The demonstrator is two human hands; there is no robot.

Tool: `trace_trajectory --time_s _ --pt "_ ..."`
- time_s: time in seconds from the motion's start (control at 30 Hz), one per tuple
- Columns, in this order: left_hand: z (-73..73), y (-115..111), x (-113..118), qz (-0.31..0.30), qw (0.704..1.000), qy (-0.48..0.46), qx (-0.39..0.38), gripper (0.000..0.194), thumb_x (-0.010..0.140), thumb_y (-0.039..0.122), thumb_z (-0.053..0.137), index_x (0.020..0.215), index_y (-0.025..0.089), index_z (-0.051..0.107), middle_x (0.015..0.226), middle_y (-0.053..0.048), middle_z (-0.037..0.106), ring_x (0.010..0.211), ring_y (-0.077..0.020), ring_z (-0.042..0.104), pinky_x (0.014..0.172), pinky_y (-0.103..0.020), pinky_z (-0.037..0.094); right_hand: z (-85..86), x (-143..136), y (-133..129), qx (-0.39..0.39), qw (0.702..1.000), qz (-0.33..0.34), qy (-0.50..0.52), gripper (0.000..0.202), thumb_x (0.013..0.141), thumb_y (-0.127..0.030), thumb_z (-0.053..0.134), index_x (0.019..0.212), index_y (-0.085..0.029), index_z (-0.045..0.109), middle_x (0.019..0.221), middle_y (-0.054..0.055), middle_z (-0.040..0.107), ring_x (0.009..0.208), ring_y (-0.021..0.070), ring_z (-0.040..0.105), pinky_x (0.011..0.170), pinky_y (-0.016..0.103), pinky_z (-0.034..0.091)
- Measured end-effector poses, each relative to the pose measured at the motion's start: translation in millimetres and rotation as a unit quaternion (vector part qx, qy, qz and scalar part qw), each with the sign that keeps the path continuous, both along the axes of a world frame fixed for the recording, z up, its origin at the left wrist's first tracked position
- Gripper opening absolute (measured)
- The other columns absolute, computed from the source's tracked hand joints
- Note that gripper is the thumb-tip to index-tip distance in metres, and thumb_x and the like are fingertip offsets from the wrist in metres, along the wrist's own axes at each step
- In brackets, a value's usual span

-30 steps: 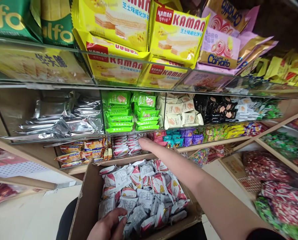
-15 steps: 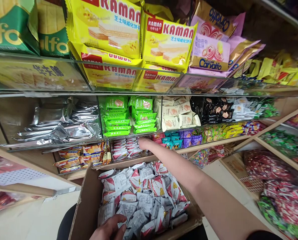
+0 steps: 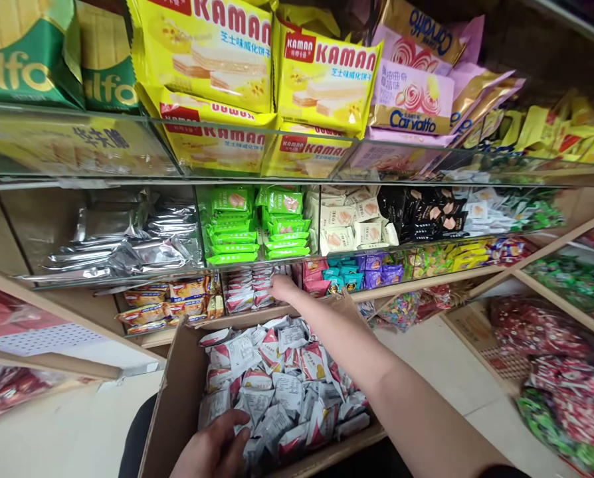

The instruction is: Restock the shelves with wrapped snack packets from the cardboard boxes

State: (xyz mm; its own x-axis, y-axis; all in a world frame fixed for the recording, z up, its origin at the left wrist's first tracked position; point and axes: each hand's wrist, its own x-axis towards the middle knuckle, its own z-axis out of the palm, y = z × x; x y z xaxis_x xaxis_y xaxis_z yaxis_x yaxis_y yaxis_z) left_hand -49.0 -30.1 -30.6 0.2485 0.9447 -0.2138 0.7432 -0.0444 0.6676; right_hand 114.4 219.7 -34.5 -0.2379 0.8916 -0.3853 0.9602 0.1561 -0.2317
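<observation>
The small white-and-pink foil packets lie loose and jumbled in a brown corrugated cardboard box at the front of the person. Similar small white-and-pink packets stand in neat stacks in the lowest shelf compartment, just beyond the box's far edge. The right hand reaches across the box to the right side of these stacks; its fingertips are hidden, so finger spread and any hold cannot be determined. The left hand rests low over the near-left contents of the box, fingers curled and thumb slightly apart from the forefinger; whether a packet is pinched there cannot be confirmed. The step in hand is judged to be arranging packets in the stacked rows. The next move is judged to call for keeping the right hand level beneath the shelf above and off the neighbouring packets. Left of the stacks sit orange-and-blue printed packets; to the right, shiny teal packets. Above are bright green flat packets and plain silver foil packs. Large yellow KAMAN wafer packs occupy the upper shelf.
</observation>
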Motion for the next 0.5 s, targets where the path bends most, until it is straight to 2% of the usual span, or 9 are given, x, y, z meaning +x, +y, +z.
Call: trace_trajectory --time_s 0.13,0.2,0.27,0.33,0.4,0.5 --pt "-0.6 0.1 1.8 -0.003 1.000 0.010 0.008 0.025 0.079 0.038 0.043 0.087 0.022 0.061 0.054 0.003 0.063 0.049 -0.0117 0.058 0.049 -0.016 0.043 21.0 17.0 -17.9 0.054 0.998 -0.008 0.029 0.033 0.085 -0.035 0.045 0.109 -0.014 0.053 0.109 0.010 0.058 0.099 0.0180 0.055 0.080 0.028 0.042" --pt "-0.2 -0.8 2.4 -0.002 1.000 0.004 0.012 0.024 0.079 0.037 0.043 0.086 0.022 0.061 0.055 0.003 0.063 0.050 -0.0116 0.058 0.049 -0.016 0.043 31.1 31.2 -41.6 0.081 0.996 -0.004 0.041 0.033 0.087 -0.036 0.037 0.108 -0.017 0.054 0.108 0.008 0.059 0.101 0.0174 0.054 0.081 0.025 0.039" --pt "0.3 -2.0 3.1 0.000 1.000 0.003 0.012 0.023 0.079 0.037 0.044 0.086 0.023 0.061 0.057 0.003 0.064 0.051 -0.0115 0.059 0.050 -0.016 0.043 32.9 46.1 -72.4 0.084 0.996 0.002 0.041 0.034 0.087 -0.040 0.034 0.097 -0.019 0.059 0.099 0.007 0.063 0.094 0.0169 0.057 0.078 0.024 0.040" --pt "0.7 -2.8 4.2 0.003 1.000 0.008 0.015 0.023 0.079 0.036 0.043 0.086 0.022 0.060 0.059 0.002 0.065 0.054 -0.0117 0.059 0.051 -0.016 0.043 23.9 58.8 -101.7 0.072 0.997 -0.019 0.015 0.036 0.082 -0.042 0.042 0.089 -0.013 0.062 0.091 0.013 0.065 0.088 0.0233 0.060 0.074 0.030 0.042" --pt "1.1 -2.9 5.2 -0.005 1.000 0.016 0.018 0.023 0.080 0.035 0.043 0.086 0.022 0.060 0.061 0.002 0.065 0.054 -0.0118 0.059 0.052 -0.016 0.043 8.3 68.1 -120.6 0.058 0.997 -0.049 -0.010 0.039 0.073 -0.040 0.056 0.094 -0.007 0.060 0.090 0.020 0.064 0.088 0.0293 0.059 0.072 0.034 0.043" --pt "2.5 -1.9 5.6 -0.028 0.999 0.023 0.016 0.024 0.080 0.035 0.043 0.089 0.022 0.060 0.059 0.002 0.064 0.052 -0.0116 0.058 0.051 -0.017 0.043 -9.6 77.9 -126.2 0.044 0.996 -0.082 -0.012 0.036 0.068 -0.026 0.061 0.098 -0.006 0.057 0.092 0.022 0.063 0.090 0.0309 0.059 0.071 0.035 0.044"
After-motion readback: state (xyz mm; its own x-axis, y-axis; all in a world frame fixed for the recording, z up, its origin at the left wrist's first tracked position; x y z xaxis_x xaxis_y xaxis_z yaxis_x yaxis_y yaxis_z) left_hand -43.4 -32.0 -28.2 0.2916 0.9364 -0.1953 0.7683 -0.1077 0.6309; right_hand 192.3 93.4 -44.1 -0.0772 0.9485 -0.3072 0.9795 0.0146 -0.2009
